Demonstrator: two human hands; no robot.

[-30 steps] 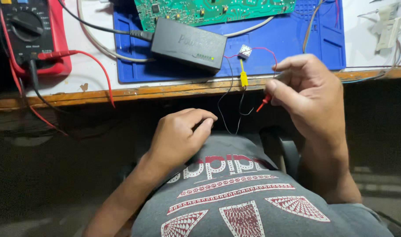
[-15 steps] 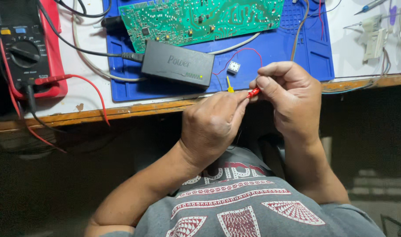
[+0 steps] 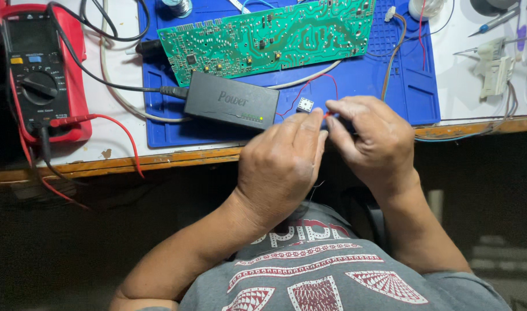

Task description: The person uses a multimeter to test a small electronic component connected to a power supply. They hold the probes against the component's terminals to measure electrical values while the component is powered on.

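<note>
At the counter's front edge, your left hand [image 3: 283, 167] and right hand [image 3: 370, 141] meet fingertip to fingertip, both grips pinched on the thin red wire [image 3: 328, 114] between them.

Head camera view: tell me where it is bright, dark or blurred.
Head view: white bench top and blue rubber work mat brightly lit; space under the bench dark. Left hand and right hand evenly lit, sharp; thin red wire between fingertips barely resolved.

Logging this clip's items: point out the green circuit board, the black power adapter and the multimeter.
green circuit board [image 3: 269, 37], head view, middle of the board.
black power adapter [image 3: 231, 106], head view, top face.
multimeter [image 3: 40, 86], head view, its dial.
</note>
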